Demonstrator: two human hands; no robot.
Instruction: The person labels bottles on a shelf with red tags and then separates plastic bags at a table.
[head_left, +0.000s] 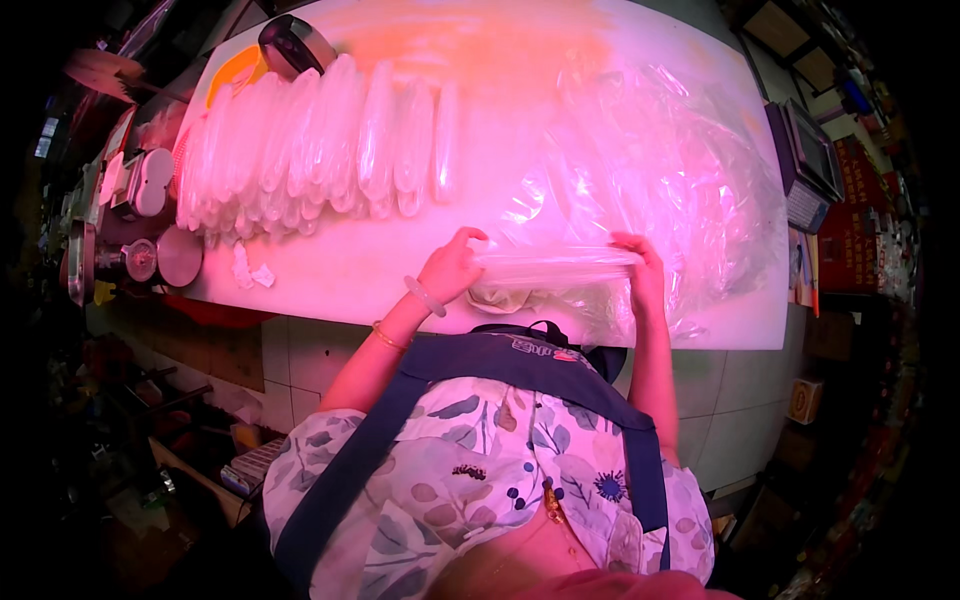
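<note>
My left hand (451, 268) and my right hand (638, 268) grip the two ends of a folded strip of clear plastic film (555, 268), held lengthwise above the near edge of the white table. Beyond and to the right of it spreads a large loose heap of clear plastic sheeting or bags (675, 180). On the left half of the table, many similar folded plastic rolls (300, 150) lie side by side in a layered pile. A crumpled beige piece (506, 298), its material unclear, lies under the strip near my left hand.
The white table (495, 172) bears a dark, glossy object (296, 46) and an orange basket (234, 73) at the far left. White scraps (251, 267) lie near its front. Scales (146, 184) and a round metal lid (180, 257) stand left; an electronic device (810, 161) stands right.
</note>
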